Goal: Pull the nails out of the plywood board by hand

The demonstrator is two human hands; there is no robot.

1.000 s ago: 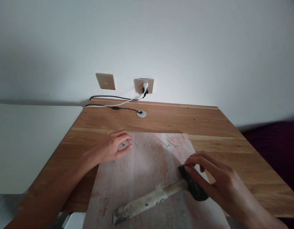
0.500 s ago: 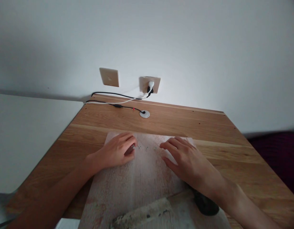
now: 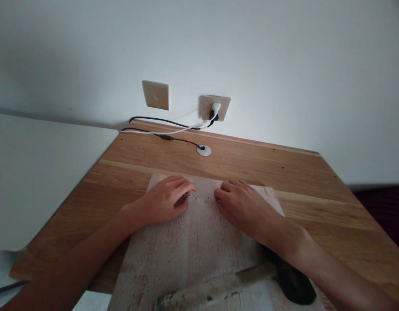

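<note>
A row of small metal fasteners (image 3: 197,197), too small to tell as nails or screws, runs across the upper part of a worn whitish board (image 3: 186,250). My left hand (image 3: 165,199) rests on the board's left side, index finger stretched out and thumb apart, beside one fastener (image 3: 187,195). At the row's right end, my right hand (image 3: 240,205) has its fingertips closed around another fastener (image 3: 219,200). Below lies a tool with a worn, pale bar-like part (image 3: 199,293) and a rounded black end (image 3: 296,281), partly under my right forearm; its kind is unclear.
The board lies on a wooden desk (image 3: 316,207) against a white wall. Behind it are a cable grommet (image 3: 204,150), black and white cables (image 3: 167,131) and a socket with plugs (image 3: 215,108). A white surface (image 3: 47,172) adjoins on the left.
My right hand's fingers have closed from spread apart onto a fastener. My left index finger has straightened out. The view has shifted slightly, so the desk and board sit further right.
</note>
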